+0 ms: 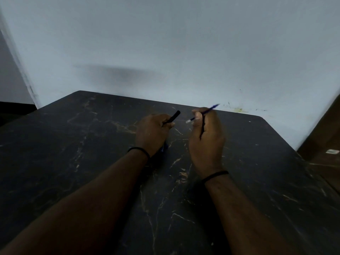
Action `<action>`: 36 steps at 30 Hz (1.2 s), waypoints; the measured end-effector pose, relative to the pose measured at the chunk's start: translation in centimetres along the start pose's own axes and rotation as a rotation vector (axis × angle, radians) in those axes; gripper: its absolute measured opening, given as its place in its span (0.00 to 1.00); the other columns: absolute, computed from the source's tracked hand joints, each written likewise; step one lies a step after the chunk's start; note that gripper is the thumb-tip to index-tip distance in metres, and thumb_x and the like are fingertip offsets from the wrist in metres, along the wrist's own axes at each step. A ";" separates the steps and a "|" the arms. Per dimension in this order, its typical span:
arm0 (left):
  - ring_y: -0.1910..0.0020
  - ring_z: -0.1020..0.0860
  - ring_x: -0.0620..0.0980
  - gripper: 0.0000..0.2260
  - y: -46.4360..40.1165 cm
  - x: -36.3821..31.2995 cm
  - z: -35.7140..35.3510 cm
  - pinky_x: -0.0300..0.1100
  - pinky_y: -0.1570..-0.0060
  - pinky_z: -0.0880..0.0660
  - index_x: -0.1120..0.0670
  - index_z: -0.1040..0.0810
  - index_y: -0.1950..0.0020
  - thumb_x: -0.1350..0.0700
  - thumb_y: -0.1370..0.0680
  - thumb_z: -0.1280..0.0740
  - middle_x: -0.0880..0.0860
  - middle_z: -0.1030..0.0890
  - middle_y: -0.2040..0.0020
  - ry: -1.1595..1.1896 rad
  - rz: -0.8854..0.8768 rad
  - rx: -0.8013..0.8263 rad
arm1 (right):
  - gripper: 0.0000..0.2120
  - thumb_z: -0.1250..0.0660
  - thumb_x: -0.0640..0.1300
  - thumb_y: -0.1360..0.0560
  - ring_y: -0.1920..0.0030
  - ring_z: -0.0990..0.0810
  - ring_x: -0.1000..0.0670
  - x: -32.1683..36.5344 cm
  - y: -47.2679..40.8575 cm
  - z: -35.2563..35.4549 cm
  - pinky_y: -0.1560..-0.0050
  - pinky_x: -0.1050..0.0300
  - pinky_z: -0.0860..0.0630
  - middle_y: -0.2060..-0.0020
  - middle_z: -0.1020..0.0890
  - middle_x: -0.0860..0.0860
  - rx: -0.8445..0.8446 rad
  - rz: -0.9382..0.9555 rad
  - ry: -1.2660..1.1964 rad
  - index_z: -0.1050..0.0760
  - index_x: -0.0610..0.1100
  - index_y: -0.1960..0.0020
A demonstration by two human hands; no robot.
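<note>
L hand (153,132) grips a black cap (174,116) (prob. a cap; blurry), free end up-right. Just right of it, not touching, R hand (206,142) pinches a blue pen (211,108), tip aimed down-left, above the worktop (73,153).

head view | worn high | faces forward-down | near over table (73,144) | wall (184,43) beyond
</note>
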State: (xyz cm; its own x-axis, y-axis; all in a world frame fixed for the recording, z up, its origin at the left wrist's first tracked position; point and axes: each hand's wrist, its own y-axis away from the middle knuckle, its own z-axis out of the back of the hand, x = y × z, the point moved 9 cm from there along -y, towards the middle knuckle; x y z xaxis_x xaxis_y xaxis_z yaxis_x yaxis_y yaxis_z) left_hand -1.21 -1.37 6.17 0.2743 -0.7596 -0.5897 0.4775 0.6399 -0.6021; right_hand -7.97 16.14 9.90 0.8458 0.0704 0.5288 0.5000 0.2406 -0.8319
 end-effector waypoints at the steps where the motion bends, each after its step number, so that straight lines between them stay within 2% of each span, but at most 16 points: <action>1: 0.63 0.21 0.49 0.05 0.1 -0.2 0.0 0.41 0.63 0.26 0.54 0.15 0.51 0.54 0.24 0.28 0.52 0.17 0.58 0.000 -0.007 0.002 | 0.12 0.43 0.44 0.17 0.58 0.22 0.51 -0.2 0.0 0.1 0.57 0.63 0.27 0.58 0.20 0.49 -0.010 -0.022 -0.033 0.24 0.40 0.46; 4: 0.67 0.24 0.47 0.04 0.1 -0.7 -0.2 0.39 0.69 0.32 0.54 0.16 0.56 0.55 0.23 0.29 0.51 0.20 0.64 -0.014 -0.034 0.021 | 0.10 0.43 0.43 0.18 0.58 0.22 0.55 -0.4 0.0 0.3 0.57 0.71 0.28 0.57 0.21 0.52 -0.049 -0.061 -0.089 0.26 0.40 0.44; 7: 0.70 0.30 0.41 0.07 0.1 -1.0 -0.3 0.37 0.70 0.39 0.50 0.22 0.61 0.55 0.23 0.29 0.44 0.28 0.69 -0.031 -0.050 0.050 | 0.09 0.43 0.42 0.18 0.57 0.23 0.61 -0.4 0.1 0.1 0.56 0.75 0.30 0.57 0.22 0.52 -0.043 -0.069 -0.111 0.26 0.40 0.44; 9: 0.69 0.30 0.42 0.06 0.1 -1.3 -0.3 0.38 0.68 0.38 0.50 0.21 0.60 0.55 0.23 0.29 0.45 0.27 0.68 -0.032 -0.067 0.052 | 0.10 0.43 0.42 0.18 0.57 0.23 0.62 -0.5 0.2 0.0 0.56 0.76 0.30 0.57 0.21 0.51 -0.028 -0.078 -0.110 0.26 0.39 0.44; 11: 0.66 0.28 0.46 0.03 0.1 -1.5 -0.2 0.39 0.67 0.37 0.53 0.17 0.54 0.55 0.23 0.29 0.48 0.24 0.64 -0.054 -0.078 0.050 | 0.10 0.43 0.42 0.18 0.59 0.23 0.61 -0.7 0.2 -0.2 0.57 0.76 0.31 0.56 0.20 0.50 -0.011 -0.082 -0.103 0.26 0.39 0.44; 14: 0.64 0.27 0.45 0.08 0.1 -1.8 -0.6 0.36 0.66 0.36 0.54 0.17 0.45 0.54 0.21 0.31 0.50 0.22 0.59 -0.095 -0.100 0.084 | 0.09 0.42 0.42 0.17 0.59 0.23 0.59 -0.9 0.3 -0.3 0.57 0.77 0.31 0.56 0.20 0.51 0.004 -0.103 -0.087 0.26 0.40 0.43; 17: 0.62 0.26 0.44 0.10 0.1 -2.0 -1.1 0.35 0.63 0.33 0.53 0.18 0.41 0.53 0.21 0.32 0.52 0.19 0.53 -0.101 -0.113 0.134 | 0.09 0.42 0.42 0.17 0.59 0.23 0.56 -1.0 0.2 -0.3 0.58 0.75 0.31 0.57 0.20 0.51 0.000 -0.113 -0.070 0.25 0.41 0.43; 20: 0.58 0.24 0.47 0.10 0.3 -2.6 -0.7 0.39 0.60 0.29 0.51 0.17 0.42 0.52 0.21 0.32 0.51 0.18 0.52 -0.109 -0.150 0.103 | 0.08 0.41 0.43 0.17 0.60 0.23 0.53 -1.5 0.3 -0.6 0.59 0.69 0.30 0.58 0.19 0.50 0.032 -0.134 -0.063 0.25 0.42 0.44; 23: 0.57 0.22 0.48 0.10 0.5 -3.2 -0.6 0.45 0.58 0.24 0.51 0.17 0.42 0.51 0.21 0.32 0.52 0.18 0.52 -0.087 -0.162 0.112 | 0.07 0.38 0.45 0.18 0.64 0.28 0.57 -1.9 0.4 -1.1 0.62 0.64 0.33 0.62 0.24 0.54 0.063 -0.136 -0.025 0.23 0.43 0.48; 26: 0.60 0.23 0.50 0.09 0.6 -3.8 -0.6 0.43 0.60 0.27 0.54 0.16 0.45 0.53 0.21 0.32 0.55 0.17 0.54 -0.015 -0.164 0.117 | 0.09 0.36 0.48 0.19 0.63 0.30 0.57 -2.6 0.4 -1.4 0.62 0.65 0.35 0.62 0.27 0.55 0.085 -0.177 -0.004 0.24 0.42 0.46; 28: 0.63 0.24 0.49 0.09 0.8 -4.1 -0.4 0.43 0.62 0.28 0.55 0.16 0.46 0.53 0.21 0.32 0.55 0.17 0.56 0.037 -0.156 0.105 | 0.13 0.36 0.49 0.19 0.59 0.28 0.56 -2.9 0.3 -1.4 0.60 0.72 0.34 0.59 0.26 0.55 0.089 -0.205 -0.007 0.24 0.43 0.39; 30: 0.64 0.23 0.49 0.09 1.1 -4.4 -0.2 0.44 0.62 0.25 0.56 0.16 0.47 0.53 0.21 0.32 0.55 0.17 0.57 0.091 -0.162 0.096 | 0.15 0.35 0.49 0.19 0.54 0.26 0.55 -3.0 0.2 -1.3 0.57 0.74 0.33 0.55 0.25 0.57 0.099 -0.202 -0.007 0.24 0.43 0.36; 33: 0.65 0.23 0.47 0.09 1.3 -5.0 -0.2 0.42 0.64 0.26 0.55 0.15 0.50 0.52 0.21 0.32 0.49 0.20 0.61 0.127 -0.219 0.093 | 0.14 0.35 0.48 0.19 0.51 0.26 0.53 -3.0 0.2 -1.8 0.53 0.62 0.28 0.49 0.21 0.50 0.143 -0.169 0.043 0.22 0.41 0.39; 35: 0.66 0.26 0.41 0.09 1.3 -5.1 -0.6 0.38 0.64 0.29 0.53 0.15 0.49 0.49 0.22 0.31 0.46 0.21 0.60 0.122 -0.231 0.121 | 0.10 0.35 0.46 0.20 0.53 0.24 0.52 -3.1 0.2 -1.7 0.53 0.54 0.24 0.51 0.20 0.48 0.116 -0.168 0.037 0.20 0.41 0.43; 36: 0.66 0.27 0.38 0.11 1.2 -4.9 -0.9 0.35 0.65 0.30 0.52 0.15 0.47 0.47 0.23 0.30 0.45 0.20 0.59 0.101 -0.234 0.130 | 0.09 0.35 0.46 0.19 0.54 0.23 0.52 -3.2 0.2 -1.4 0.54 0.54 0.23 0.52 0.20 0.49 0.090 -0.177 0.013 0.20 0.42 0.44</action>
State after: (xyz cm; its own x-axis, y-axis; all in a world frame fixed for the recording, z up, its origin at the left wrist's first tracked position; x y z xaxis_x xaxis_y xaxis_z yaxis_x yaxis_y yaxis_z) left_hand -2.72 3.22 7.89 0.0626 -0.8651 -0.4977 0.6231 0.4235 -0.6576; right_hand -10.29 14.56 7.83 0.7490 0.0074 0.6626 0.6227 0.3337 -0.7077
